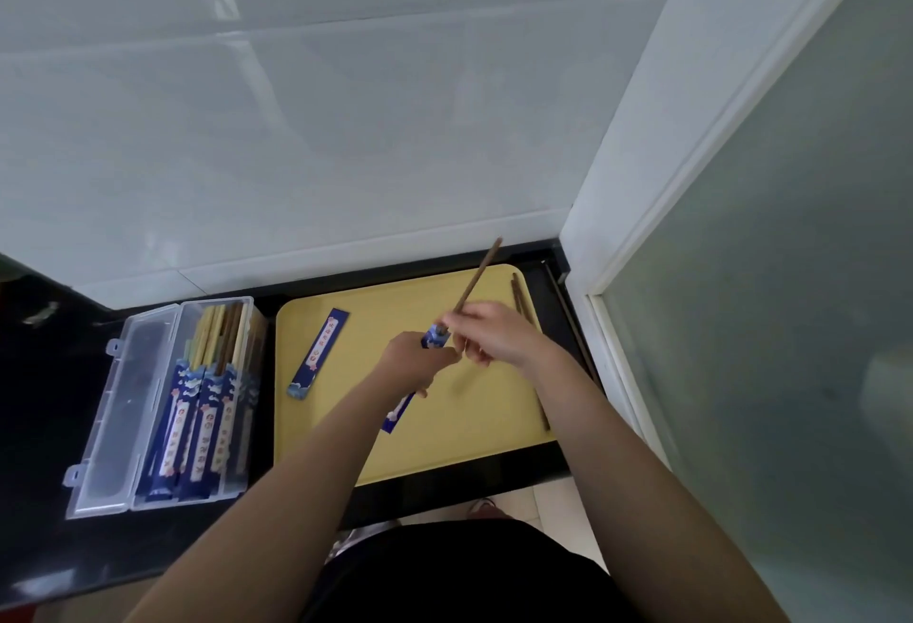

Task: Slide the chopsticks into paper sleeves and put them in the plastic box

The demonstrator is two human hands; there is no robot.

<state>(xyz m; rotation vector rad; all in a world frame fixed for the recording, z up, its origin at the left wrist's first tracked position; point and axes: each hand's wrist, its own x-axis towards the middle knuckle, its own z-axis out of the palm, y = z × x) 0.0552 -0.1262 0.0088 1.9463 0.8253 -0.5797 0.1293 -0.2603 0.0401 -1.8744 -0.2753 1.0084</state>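
one more pair going in, box already part filled

from my remote seat i judged the job well past halfway. the plastic box (163,405) on the black bench (44,375) already held several sleeved sets. my left hand (412,365) gripped a paper sleeve (435,338) over the yellow board (474,425), while the right hand (494,333) pinched brown chopsticks (477,276) in its fingers, tips just entering the sleeve. one empty sleeve (318,353) and loose chopsticks (518,296) on the board still waited.

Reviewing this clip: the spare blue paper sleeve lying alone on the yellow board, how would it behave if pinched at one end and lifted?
The spare sleeve lies thin and flat on the yellow board, so it is probably very light and would likely droop. Being paper, it may crease easily.
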